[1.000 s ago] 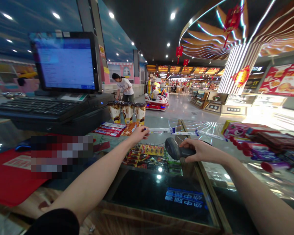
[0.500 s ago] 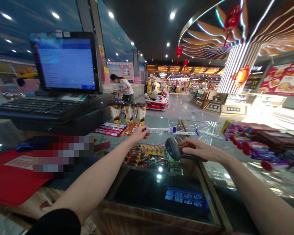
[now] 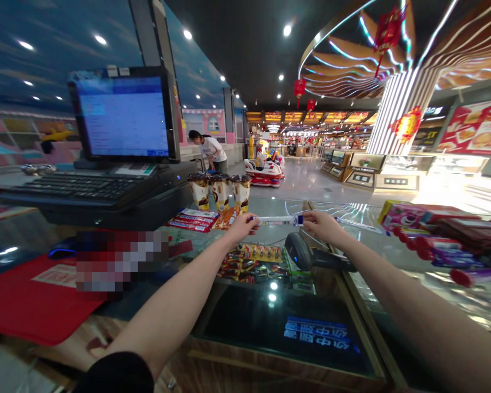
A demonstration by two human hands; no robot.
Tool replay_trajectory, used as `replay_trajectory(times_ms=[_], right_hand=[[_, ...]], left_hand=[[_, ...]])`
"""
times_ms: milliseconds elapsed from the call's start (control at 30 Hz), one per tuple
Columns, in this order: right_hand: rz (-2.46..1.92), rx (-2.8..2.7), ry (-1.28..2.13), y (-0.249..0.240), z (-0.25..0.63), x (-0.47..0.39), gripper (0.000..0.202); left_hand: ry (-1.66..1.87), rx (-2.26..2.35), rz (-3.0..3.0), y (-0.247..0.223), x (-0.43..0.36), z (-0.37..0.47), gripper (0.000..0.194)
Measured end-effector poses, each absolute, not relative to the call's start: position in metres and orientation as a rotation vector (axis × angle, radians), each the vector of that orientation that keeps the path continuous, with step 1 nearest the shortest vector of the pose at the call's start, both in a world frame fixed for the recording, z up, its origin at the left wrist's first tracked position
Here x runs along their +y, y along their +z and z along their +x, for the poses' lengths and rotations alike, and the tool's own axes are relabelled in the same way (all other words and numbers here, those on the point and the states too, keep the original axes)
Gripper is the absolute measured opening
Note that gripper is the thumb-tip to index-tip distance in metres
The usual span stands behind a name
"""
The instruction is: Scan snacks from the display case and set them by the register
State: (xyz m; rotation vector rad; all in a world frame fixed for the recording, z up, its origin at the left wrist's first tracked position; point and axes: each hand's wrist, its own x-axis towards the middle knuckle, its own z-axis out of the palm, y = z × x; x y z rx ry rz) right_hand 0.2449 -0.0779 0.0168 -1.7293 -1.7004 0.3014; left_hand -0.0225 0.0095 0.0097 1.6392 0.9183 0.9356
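My left hand (image 3: 244, 228) pinches the left end of a slim white-and-blue packet strip (image 3: 276, 220) stretched over the glass counter. At the strip's dark blue band, the fingers of my right hand (image 3: 324, 227) are closed on it. More of the strip runs out to the right behind that hand. Just below my right wrist lies a black barcode scanner (image 3: 299, 252), held by neither hand. Red snack packets (image 3: 194, 219) and an orange packet (image 3: 226, 218) lie left of my left hand, in front of several lidded cups (image 3: 220, 192).
A monitor (image 3: 125, 117) and a black keyboard (image 3: 77, 188) stand at the left, above a red mat (image 3: 33, 297). Boxes and purple packets (image 3: 450, 256) crowd the right side. Beyond the counter, a person (image 3: 210, 150) bends forward near a white-and-red ride-on toy (image 3: 264, 168).
My right hand has left the scanner and moved up and forward onto the strip. The left hand keeps its end. The whole view has shifted slightly.
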Motion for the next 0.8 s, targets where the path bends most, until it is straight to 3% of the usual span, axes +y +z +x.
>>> replay_trajectory(times_ms=[333, 600, 800], right_hand=[[-1.718, -1.442, 0.354, 0.021, 0.234, -0.062, 0.007], [-1.711, -1.525, 0.151, 0.043, 0.217, -0.062, 0.005], [-1.610, -1.501, 0.313, 0.059, 0.189, -0.060, 0.009]], left_hand=[[0.951, 0.941, 1.707, 0.013, 0.013, -0.023, 0.024], [1.039, 1.052, 1.802, 0.035, 0.013, -0.034, 0.019], [1.094, 1.060, 1.917, 0.047, 0.030, -0.061, 0.025]])
